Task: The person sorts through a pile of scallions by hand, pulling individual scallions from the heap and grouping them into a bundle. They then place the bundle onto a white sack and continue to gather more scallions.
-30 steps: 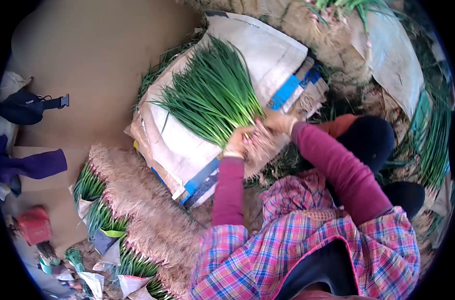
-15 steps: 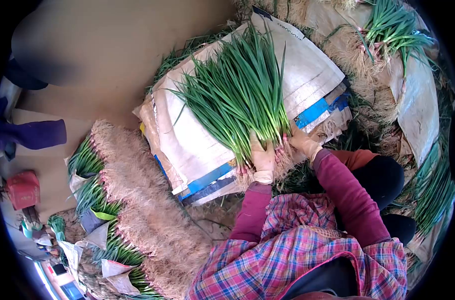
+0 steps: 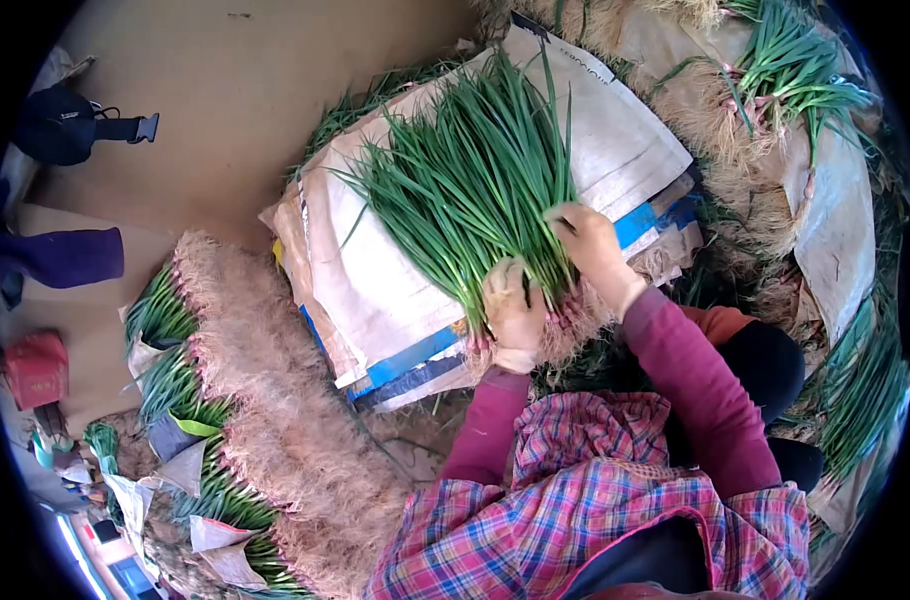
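A thick bunch of green onions (image 3: 470, 180) lies fanned out on a stack of white woven sacks (image 3: 615, 130), leaves pointing up-left and hairy roots toward me. My left hand (image 3: 512, 310) is closed over the stalks just above the roots. My right hand (image 3: 587, 243) rests on the right side of the bunch a little higher up, fingers curled into the leaves. Both hands wear light gloves, and my sleeves are maroon.
A long row of wrapped onion bundles (image 3: 265, 420) with roots facing out runs along the lower left. More onions (image 3: 785, 70) lie on sacks at the upper right and down the right edge. A dark bag (image 3: 70, 125) and red box (image 3: 33, 368) sit at left on bare ground.
My right hand has moved up from the root end onto the leaves of the bunch. My left hand keeps its hold near the roots. The view has shifted slightly.
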Motion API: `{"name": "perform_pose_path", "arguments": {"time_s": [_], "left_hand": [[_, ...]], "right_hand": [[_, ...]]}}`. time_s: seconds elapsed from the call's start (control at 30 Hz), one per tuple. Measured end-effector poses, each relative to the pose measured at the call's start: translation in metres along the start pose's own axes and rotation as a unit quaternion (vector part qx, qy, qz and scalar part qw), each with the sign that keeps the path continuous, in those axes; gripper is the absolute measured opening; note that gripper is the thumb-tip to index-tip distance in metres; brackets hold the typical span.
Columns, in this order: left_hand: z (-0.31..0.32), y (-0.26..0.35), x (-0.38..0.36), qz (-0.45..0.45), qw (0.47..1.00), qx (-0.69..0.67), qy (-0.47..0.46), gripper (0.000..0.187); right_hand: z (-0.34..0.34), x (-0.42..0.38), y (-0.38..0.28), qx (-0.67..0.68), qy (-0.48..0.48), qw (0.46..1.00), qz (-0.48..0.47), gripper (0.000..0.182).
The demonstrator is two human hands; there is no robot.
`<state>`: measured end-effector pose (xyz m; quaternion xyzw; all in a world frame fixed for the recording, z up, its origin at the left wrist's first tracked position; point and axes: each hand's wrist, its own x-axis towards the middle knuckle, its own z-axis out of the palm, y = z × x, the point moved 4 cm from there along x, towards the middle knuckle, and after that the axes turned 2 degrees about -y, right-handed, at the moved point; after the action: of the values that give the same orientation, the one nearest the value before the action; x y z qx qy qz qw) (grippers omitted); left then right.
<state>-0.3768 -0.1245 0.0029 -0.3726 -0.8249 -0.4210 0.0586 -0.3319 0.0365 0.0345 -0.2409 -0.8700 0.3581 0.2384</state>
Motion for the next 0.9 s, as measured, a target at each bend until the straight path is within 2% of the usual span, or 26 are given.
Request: {"name": "perform_pose_path", "arguments": {"time_s": [0.07,0.1,0.2,0.27,0.33,0.4,0.47,0.57,0.6,0.67,0.73,0.83,0.9], "left_hand": [[0.016,-0.002,0.005,0.065,0.997,0.024,-0.042,0.041],[0.024,-0.004,0.007,0.059,0.998,0.021,-0.018,0.038],[0.041,-0.016,0.007,-0.011,0.998,0.022,-0.052,0.036],[0.044,-0.013,0.006,0.000,0.995,0.051,-0.081,0.038],[0.043,-0.010,0.002,-0.005,0.994,0.039,-0.104,0.037],[0.045,-0.014,0.000,-0.012,0.993,0.040,-0.113,0.036],[0.047,-0.020,0.001,-0.022,0.991,0.039,-0.128,0.034],[0.046,-0.022,0.001,-0.009,0.996,-0.007,-0.092,0.032],[0.049,-0.022,0.000,-0.012,0.995,-0.012,-0.094,0.032],[0.053,-0.021,-0.001,-0.020,0.995,-0.012,-0.095,0.032],[0.053,-0.020,0.001,-0.018,0.995,0.004,-0.094,0.033],[0.051,-0.024,-0.003,-0.006,0.996,-0.021,-0.082,0.038],[0.052,-0.026,-0.003,-0.011,0.996,-0.035,-0.083,0.039]], "right_hand": [[0.022,0.034,-0.010,0.048,0.018,0.999,0.016,0.013],[0.036,0.053,-0.010,0.070,0.007,0.996,0.048,0.013],[0.085,0.103,0.010,0.106,0.003,0.985,0.138,0.017],[0.109,0.123,0.016,0.095,0.005,0.979,0.180,0.020],[0.118,0.136,0.007,-0.029,-0.015,0.988,0.154,0.024],[0.133,0.144,0.005,-0.145,-0.088,0.973,0.158,0.026],[0.140,0.150,0.011,-0.176,-0.090,0.966,0.168,0.027],[0.136,0.148,0.025,-0.036,-0.066,0.972,0.221,0.022],[0.132,0.144,0.023,-0.041,-0.068,0.971,0.223,0.022],[0.127,0.141,0.014,-0.104,-0.072,0.982,0.142,0.018],[0.131,0.145,0.020,-0.101,-0.069,0.980,0.159,0.018],[0.134,0.141,0.023,-0.024,-0.034,0.977,0.211,0.020],[0.132,0.139,0.027,0.035,0.032,0.970,0.240,0.018]]}}
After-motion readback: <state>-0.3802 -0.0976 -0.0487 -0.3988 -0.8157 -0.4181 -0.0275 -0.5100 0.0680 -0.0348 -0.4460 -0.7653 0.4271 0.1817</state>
